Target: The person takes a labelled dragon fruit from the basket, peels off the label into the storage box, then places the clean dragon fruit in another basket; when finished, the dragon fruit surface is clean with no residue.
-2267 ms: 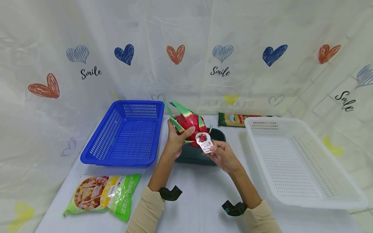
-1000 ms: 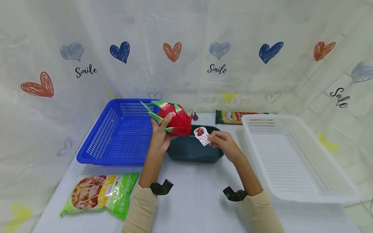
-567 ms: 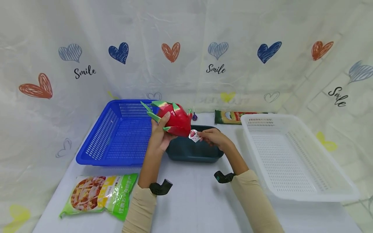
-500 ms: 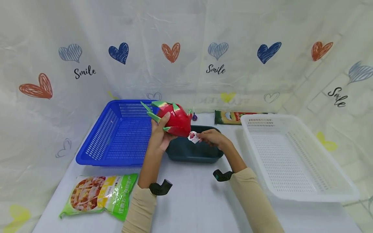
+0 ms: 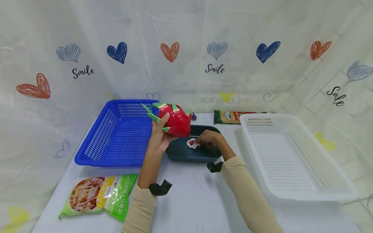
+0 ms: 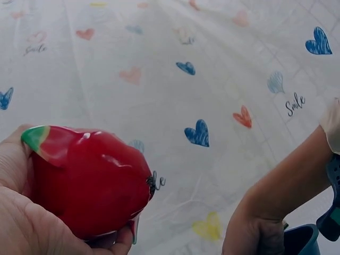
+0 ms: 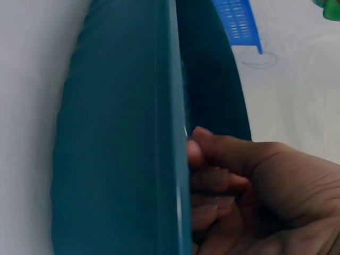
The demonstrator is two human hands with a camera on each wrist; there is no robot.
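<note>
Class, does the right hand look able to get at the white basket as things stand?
Probably yes: only the side of the dark tray seems to lie between the right hand and the white basket. That hand would likely have to let go of the card it seems to pinch.

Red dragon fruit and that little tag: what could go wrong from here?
The dragon fruit looks glossy and only the left hand holds it, so it might slip. The small tag, pinched near its edge by the right hand, could come loose and lie flat in the dark tray, awkward to pick up. The right hand's fingers are close to the tray's wall and may bump it.
</note>
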